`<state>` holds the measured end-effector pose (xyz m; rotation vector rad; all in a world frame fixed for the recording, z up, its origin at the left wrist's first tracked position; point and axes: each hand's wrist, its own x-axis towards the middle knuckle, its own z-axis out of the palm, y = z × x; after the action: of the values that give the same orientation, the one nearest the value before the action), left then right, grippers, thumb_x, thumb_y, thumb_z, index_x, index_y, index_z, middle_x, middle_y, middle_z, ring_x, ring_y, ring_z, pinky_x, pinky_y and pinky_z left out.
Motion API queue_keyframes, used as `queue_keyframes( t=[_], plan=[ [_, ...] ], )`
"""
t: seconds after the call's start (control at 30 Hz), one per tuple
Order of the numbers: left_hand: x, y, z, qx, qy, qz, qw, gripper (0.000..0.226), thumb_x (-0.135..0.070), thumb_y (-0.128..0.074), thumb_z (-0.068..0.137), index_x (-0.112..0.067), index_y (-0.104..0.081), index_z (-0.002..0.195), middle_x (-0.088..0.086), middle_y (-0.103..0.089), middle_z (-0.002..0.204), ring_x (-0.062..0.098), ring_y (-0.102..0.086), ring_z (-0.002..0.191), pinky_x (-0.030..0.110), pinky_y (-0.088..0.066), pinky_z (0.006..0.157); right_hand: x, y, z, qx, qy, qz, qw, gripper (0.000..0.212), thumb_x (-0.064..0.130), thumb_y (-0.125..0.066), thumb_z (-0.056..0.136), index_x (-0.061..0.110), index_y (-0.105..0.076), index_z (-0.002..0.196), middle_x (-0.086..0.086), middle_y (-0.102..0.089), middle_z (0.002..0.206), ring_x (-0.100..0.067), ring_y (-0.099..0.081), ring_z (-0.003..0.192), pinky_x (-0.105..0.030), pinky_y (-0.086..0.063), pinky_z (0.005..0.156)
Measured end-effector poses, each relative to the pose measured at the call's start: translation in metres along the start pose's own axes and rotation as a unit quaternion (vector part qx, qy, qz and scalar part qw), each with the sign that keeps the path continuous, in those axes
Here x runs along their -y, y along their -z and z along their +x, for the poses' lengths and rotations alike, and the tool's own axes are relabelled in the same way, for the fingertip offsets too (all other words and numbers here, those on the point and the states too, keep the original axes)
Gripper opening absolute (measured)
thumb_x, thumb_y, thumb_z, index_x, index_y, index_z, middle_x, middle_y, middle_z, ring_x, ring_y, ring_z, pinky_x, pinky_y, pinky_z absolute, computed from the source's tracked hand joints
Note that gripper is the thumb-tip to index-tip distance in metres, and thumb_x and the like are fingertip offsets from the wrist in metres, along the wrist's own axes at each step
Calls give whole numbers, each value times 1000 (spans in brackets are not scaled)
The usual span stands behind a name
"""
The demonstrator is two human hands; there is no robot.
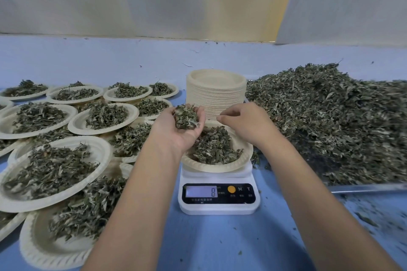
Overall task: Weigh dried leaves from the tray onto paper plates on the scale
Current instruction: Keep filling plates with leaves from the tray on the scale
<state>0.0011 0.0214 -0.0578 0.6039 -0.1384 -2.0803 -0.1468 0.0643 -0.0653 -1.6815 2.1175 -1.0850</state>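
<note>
Fingers (199,114) of the left hand (176,132) curl up around a clump of dried leaves (186,117), palm up just above the scale (218,196). Directly over the scale's leaf-filled paper plate (244,156), the right hand (244,125) pinches loosely, its contents indiscernible; the heaped tray (370,188) lies right of the scale.

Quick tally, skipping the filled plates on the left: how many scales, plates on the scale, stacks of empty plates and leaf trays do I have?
Scale: 1
Plate on the scale: 1
Stack of empty plates: 1
Tray of leaves: 1
Total: 4
</note>
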Motion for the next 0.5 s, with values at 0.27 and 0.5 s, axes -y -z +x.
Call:
queue_keyframes(
  t=[0.27,0.5],
  plan=[
    [-2,2,3,-3,-10,0,1000,29,-21,-40,101,2,-55,92,21,-57,93,27,-61,86,36,-56,71,0,-3,0,43,-15,-37,998,23,40,-69,84,20,-73,95,3,-69,91,-3,-55,73,-10,-37,57],
    [-3,3,5,-14,-14,4,1000,28,-20,-43,101,1,-55,88,20,-56,91,27,-60,79,35,-56,72,4,-10,-2,58,-20,-50,997,16,28,-74,81,23,-72,96,2,-70,94,-9,-61,76,-8,-36,45]
  ],
)
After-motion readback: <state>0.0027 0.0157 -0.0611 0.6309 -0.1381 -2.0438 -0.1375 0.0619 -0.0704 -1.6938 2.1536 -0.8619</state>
